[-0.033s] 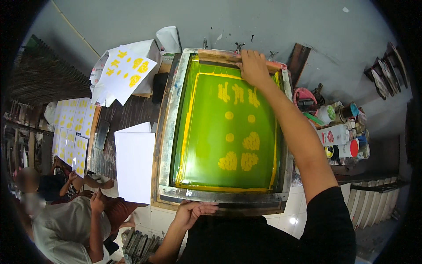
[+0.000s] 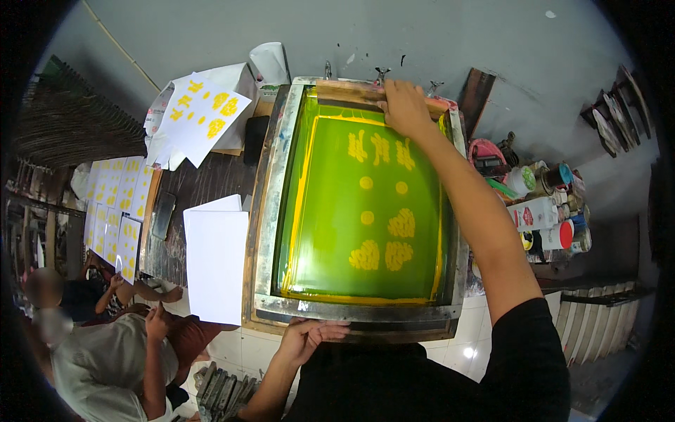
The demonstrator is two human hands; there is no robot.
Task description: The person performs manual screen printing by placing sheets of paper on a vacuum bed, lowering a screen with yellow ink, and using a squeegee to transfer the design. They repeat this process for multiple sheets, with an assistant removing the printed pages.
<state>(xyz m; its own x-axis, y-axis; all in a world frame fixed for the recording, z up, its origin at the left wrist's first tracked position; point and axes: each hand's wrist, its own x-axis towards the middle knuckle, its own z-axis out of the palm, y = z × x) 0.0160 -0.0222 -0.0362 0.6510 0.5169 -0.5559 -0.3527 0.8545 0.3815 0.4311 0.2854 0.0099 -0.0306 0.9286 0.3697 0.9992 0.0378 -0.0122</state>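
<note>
A screen-printing frame (image 2: 357, 310) lies before me, its green mesh (image 2: 330, 204) carrying yellow patterns and a yellow ink line along the borders. At the far end, a wooden squeegee (image 2: 344, 91) rests across the mesh. My right hand (image 2: 406, 105) is closed over the squeegee's right part, its fingertips partly hidden. My left hand (image 2: 311, 337) is at the near edge of the frame, fingers stretched out and touching or just below the edge; exact contact is hard to tell. Under the frame is a wooden base (image 2: 404, 335).
Blank white paper (image 2: 216, 264) is stacked left of the frame. Printed yellow sheets (image 2: 200, 116) lie behind it, more (image 2: 116, 190) farther left. A phone (image 2: 163, 216) lies on the dark table. Ink containers (image 2: 541, 211) crowd the right. A person (image 2: 112, 366) sits lower left, another beside.
</note>
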